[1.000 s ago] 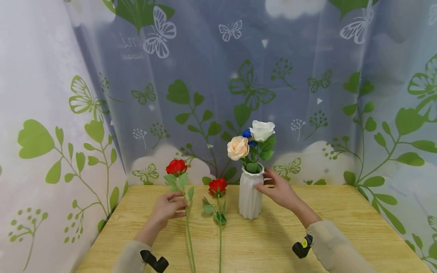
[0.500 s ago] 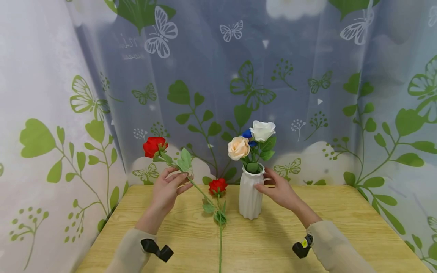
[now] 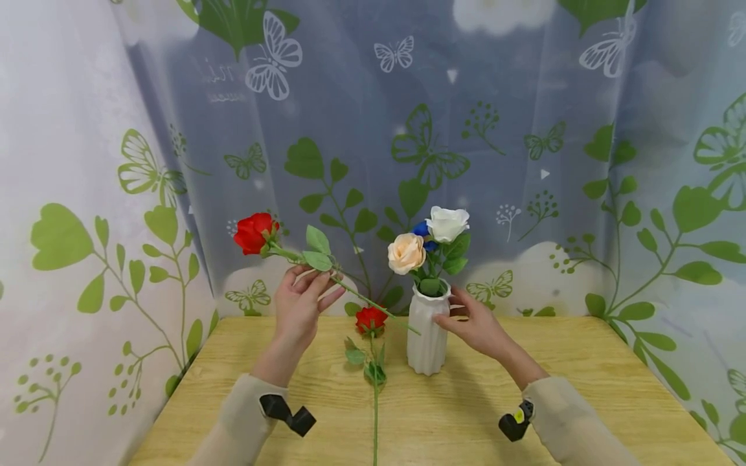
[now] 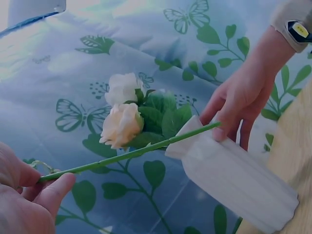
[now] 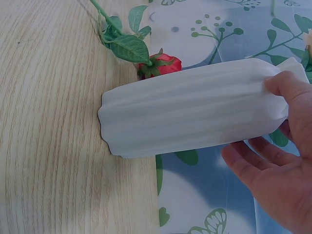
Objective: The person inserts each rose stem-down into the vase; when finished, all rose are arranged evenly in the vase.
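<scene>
My left hand pinches the green stem of a red rose above the table. The bloom points up and left, and the stem slants down to the right, its lower end overlapping the vase in the head view. My right hand holds the ribbed white vase near its neck, thumb in front and fingers behind, as the right wrist view shows. Upright on the table, the vase bears a white rose, a peach rose and something blue partly hidden behind them. Their lower stems are hidden inside it.
A second red rose lies on the wooden table left of the vase, stem toward the front edge. Behind the table hangs a curtain printed with butterflies and leaves, which also runs along both sides.
My left hand has lifted the red rose off the table and tilted it, bloom to the left, stem end swinging up and right toward the vase. The right hand and vase stay put.
</scene>
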Demonstrator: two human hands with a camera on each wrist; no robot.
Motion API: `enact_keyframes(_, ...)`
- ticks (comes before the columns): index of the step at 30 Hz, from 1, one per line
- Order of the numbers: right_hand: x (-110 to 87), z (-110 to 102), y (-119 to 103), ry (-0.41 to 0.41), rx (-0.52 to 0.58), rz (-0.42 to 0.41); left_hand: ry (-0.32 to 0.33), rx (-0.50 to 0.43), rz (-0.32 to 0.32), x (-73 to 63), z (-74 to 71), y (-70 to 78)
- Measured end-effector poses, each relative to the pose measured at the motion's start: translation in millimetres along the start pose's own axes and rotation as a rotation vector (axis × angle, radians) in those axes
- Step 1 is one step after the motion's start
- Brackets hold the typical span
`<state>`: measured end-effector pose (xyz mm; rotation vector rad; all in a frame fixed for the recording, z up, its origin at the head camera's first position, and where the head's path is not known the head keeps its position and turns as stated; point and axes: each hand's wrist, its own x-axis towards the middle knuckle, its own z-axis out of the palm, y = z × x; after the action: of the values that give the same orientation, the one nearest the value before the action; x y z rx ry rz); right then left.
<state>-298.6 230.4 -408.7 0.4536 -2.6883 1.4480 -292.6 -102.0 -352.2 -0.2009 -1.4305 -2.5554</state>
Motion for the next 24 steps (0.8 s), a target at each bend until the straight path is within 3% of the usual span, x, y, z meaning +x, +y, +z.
enact_keyframes(13, -0.1, -0.1, 0.6, 0.003, -0.003, -0.004, 0.007, -0.093, 0.133, 3.3, 26.3, -7.5)
enact_keyframes(18, 0.5, -0.1, 0.5, 0.002, -0.006, 0.004, 0.027, -0.046, 0.173, 5.2, 37.9, -10.3)
enact_keyframes(24, 1.1, -0.2, 1.5, 0.007, -0.003, -0.010, 0.006, 0.023, 0.211, 6.3, 50.5, -16.5)
